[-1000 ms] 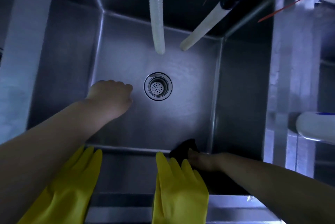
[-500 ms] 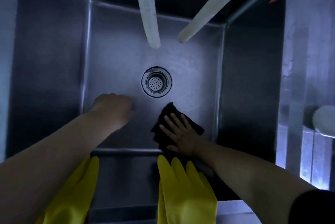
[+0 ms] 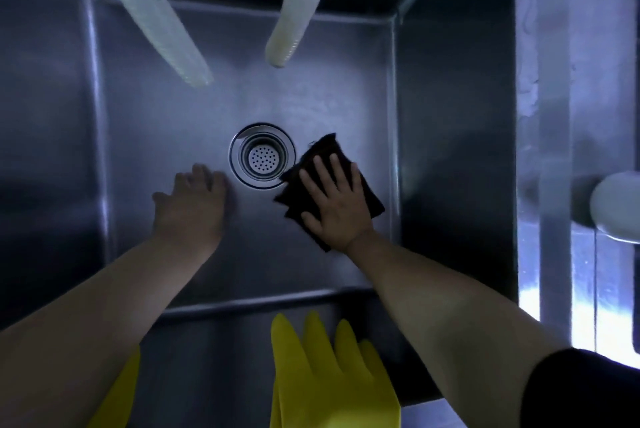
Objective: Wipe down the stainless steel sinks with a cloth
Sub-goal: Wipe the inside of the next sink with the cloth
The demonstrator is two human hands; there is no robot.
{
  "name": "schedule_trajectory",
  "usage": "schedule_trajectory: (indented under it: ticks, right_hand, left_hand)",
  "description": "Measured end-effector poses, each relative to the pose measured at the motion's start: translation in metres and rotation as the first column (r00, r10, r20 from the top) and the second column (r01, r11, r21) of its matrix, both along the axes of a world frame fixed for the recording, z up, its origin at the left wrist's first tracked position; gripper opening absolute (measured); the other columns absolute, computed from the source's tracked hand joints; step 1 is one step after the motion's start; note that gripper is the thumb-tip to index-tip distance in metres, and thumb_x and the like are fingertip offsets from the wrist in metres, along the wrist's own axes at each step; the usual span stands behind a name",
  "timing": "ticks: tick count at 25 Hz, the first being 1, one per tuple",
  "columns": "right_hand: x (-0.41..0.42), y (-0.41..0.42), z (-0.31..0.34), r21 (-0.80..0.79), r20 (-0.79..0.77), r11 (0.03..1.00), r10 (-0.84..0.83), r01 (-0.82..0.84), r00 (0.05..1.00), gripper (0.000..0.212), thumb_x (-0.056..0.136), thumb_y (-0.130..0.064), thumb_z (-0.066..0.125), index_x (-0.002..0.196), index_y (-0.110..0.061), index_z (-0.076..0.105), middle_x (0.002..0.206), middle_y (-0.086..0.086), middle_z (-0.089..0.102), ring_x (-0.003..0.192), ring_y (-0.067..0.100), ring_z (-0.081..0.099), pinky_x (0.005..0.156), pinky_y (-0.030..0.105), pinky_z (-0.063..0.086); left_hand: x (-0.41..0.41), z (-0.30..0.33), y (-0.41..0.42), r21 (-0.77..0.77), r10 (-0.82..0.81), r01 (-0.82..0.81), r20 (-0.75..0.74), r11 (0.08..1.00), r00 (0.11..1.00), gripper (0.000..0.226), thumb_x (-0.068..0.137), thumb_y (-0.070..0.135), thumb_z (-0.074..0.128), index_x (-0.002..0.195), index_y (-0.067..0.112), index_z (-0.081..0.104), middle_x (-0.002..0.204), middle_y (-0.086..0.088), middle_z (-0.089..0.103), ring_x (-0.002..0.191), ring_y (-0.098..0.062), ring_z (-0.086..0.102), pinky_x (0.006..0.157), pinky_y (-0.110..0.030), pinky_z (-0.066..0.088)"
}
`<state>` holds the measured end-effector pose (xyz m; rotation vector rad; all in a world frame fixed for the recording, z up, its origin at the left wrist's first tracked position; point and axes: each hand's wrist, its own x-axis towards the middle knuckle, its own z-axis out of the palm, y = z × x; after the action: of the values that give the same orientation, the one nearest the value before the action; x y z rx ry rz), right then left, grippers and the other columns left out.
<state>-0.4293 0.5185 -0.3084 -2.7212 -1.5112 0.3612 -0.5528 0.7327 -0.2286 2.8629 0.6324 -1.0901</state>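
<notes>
Right hand (image 3: pixel 334 200) lay flat, fingers spread, pressing cloth (image 3: pixel 367 199) beside centre drain (image 3: pixel 262 155); left hand (image 3: pixel 192 206) rested loosely curled, empty.

The round metal drain (image 3: pixel 262 155) sits mid-floor of the steel sink (image 3: pixel 138 136). Behind the drain, two pale ribbed hoses (image 3: pixel 291 8) hang down and block the way. Left of the drain, the floor is bare. In front, yellow rubber gloves (image 3: pixel 325 379) hang over the rim.

Commercial kitchen, deep steel sink (image 3: pixel 450 150), hoses (image 3: pixel 152 12)
</notes>
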Motion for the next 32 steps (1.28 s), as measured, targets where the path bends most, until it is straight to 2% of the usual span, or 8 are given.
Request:
schedule_trajectory:
  ticks: [5, 15, 20, 24, 26, 27, 29, 32]
  right_hand:
    - [0.041, -0.002, 0.003, -0.045, 0.106, 0.934, -0.349, 0.355, 0.931, 0.072, 0.082, -0.049, 0.042, 0.147, -0.02, 0.031, 0.155, 0.014, 0.024, 0.143, 0.037, 0.016, 0.114, 0.055, 0.004]
    - [-0.062, -0.023, 0.004, -0.139, 0.115, 0.683, -0.708, 0.717, 0.697, 0.073, 0.082, -0.052, 0.037, 0.143, -0.011, 0.034, 0.148, 0.022, 0.035, 0.137, 0.039, 0.022, 0.108, 0.056, 0.012]
    - [-0.067, -0.037, 0.011, -0.201, 0.095, 0.706, -0.676, 0.679, 0.731, 0.075, 0.081, -0.052, 0.037, 0.142, -0.009, 0.031, 0.148, 0.023, 0.034, 0.138, 0.037, 0.019, 0.112, 0.051, 0.006]
    - [0.0, -0.032, 0.014, -0.12, 0.044, 0.85, -0.512, 0.513, 0.858, 0.066, 0.083, -0.036, 0.039, 0.144, -0.012, 0.036, 0.15, 0.019, 0.033, 0.14, 0.034, 0.023, 0.115, 0.042, 0.004]
    - [0.045, -0.012, 0.013, -0.062, 0.006, 0.893, -0.446, 0.446, 0.895, 0.059, 0.085, -0.026, 0.043, 0.142, -0.011, 0.04, 0.15, 0.018, 0.033, 0.14, 0.035, 0.026, 0.115, 0.039, 0.004]
    - [0.067, 0.002, 0.013, -0.055, -0.014, 0.897, -0.441, 0.44, 0.897, 0.058, 0.086, -0.02, 0.047, 0.143, -0.01, 0.039, 0.152, 0.018, 0.03, 0.141, 0.035, 0.024, 0.116, 0.037, 0.004]
    - [0.106, 0.031, 0.015, -0.081, -0.016, 0.9, -0.431, 0.428, 0.902, 0.06, 0.089, -0.01, 0.049, 0.146, -0.01, 0.031, 0.155, 0.017, 0.019, 0.145, 0.034, 0.013, 0.116, 0.035, -0.001]
    - [0.154, 0.063, 0.021, -0.143, 0.028, 0.918, -0.37, 0.37, 0.929, 0.063, 0.092, 0.001, 0.037, 0.15, -0.009, 0.015, 0.158, 0.016, 0.006, 0.146, 0.031, 0.002, 0.116, 0.034, -0.006]
  left_hand:
    - [-0.004, -0.021, 0.0, -0.029, 0.002, -0.005, -0.112, 1.0, 0.994, 0.103, 0.08, 0.043, 0.067, 0.147, 0.001, 0.002, 0.149, -0.031, 0.011, 0.133, -0.042, 0.029, 0.095, -0.045, 0.044]
    - [-0.006, -0.024, -0.008, -0.017, 0.008, -0.008, -0.037, 1.0, 0.999, 0.087, 0.086, 0.026, 0.063, 0.146, -0.008, 0.009, 0.145, -0.04, 0.02, 0.13, -0.052, 0.033, 0.095, -0.045, 0.045]
    - [-0.007, -0.023, -0.008, -0.021, 0.061, -0.063, -0.078, 0.998, 0.995, 0.09, 0.071, 0.026, 0.079, 0.139, -0.01, 0.032, 0.134, -0.041, 0.038, 0.115, -0.053, 0.05, 0.081, -0.044, 0.053]
    - [-0.003, -0.025, -0.011, -0.13, 0.18, -0.173, 0.043, 0.976, 0.983, 0.087, 0.083, 0.02, 0.067, 0.143, -0.012, 0.014, 0.141, -0.043, 0.024, 0.125, -0.054, 0.039, 0.092, -0.047, 0.047]
    - [0.0, -0.026, -0.008, -0.181, 0.25, -0.242, 0.022, 0.953, 0.968, 0.085, 0.055, -0.002, 0.084, 0.125, -0.024, 0.04, 0.119, -0.054, 0.04, 0.098, -0.066, 0.051, 0.067, -0.057, 0.052]
    - [-0.005, -0.034, -0.008, -0.184, 0.23, -0.221, 0.032, 0.958, 0.973, 0.073, 0.048, -0.012, 0.081, 0.112, -0.027, 0.05, 0.106, -0.056, 0.046, 0.083, -0.069, 0.053, 0.055, -0.059, 0.05]
    - [-0.011, -0.043, -0.01, -0.25, 0.255, -0.213, 0.149, 0.945, 0.955, 0.037, 0.063, -0.019, 0.053, 0.099, -0.029, 0.056, 0.094, -0.057, 0.048, 0.069, -0.07, 0.052, 0.044, -0.064, 0.045]
    - [-0.009, -0.043, -0.013, -0.288, 0.245, -0.167, 0.261, 0.943, 0.934, 0.047, 0.07, -0.011, 0.021, 0.096, -0.03, 0.056, 0.09, -0.058, 0.048, 0.065, -0.071, 0.05, 0.041, -0.066, 0.042]
